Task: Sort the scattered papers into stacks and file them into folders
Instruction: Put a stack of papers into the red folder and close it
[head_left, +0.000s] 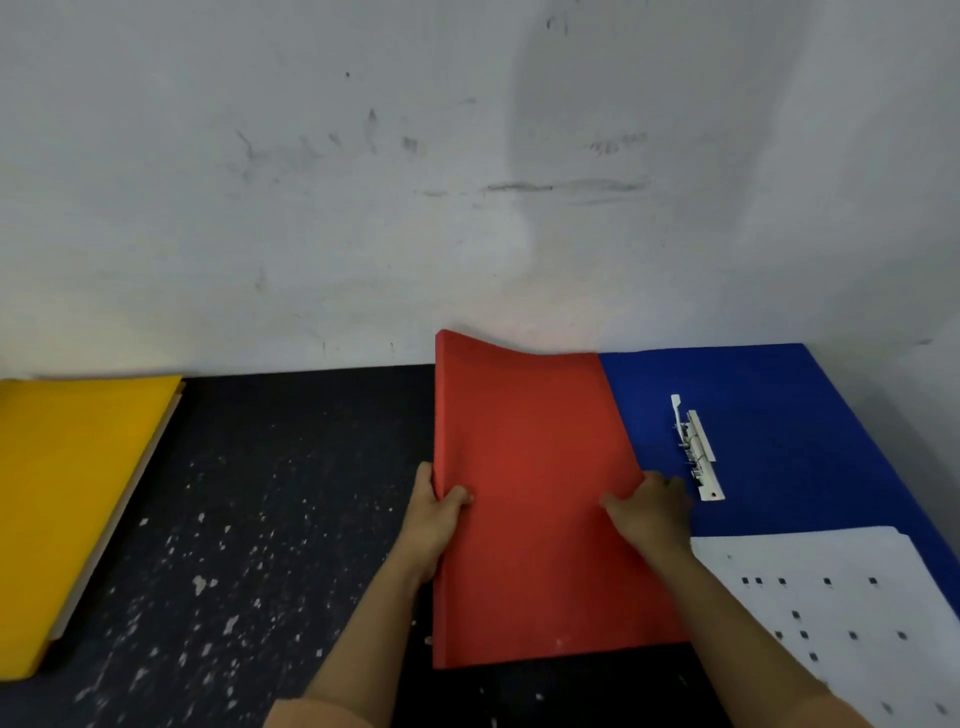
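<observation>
Both hands gripping red folder (530, 499), L hand (434, 512), R hand (652, 512)

The light is soft and even, fairly bright on the wall (363, 182) far above my grip, with a broad grey shadow up and to the right of it. No glare anywhere. The whole picture is slightly soft, and the wall marks are smeared. Left and right of my grip, straight edges bow outward with the wide lens.
</observation>
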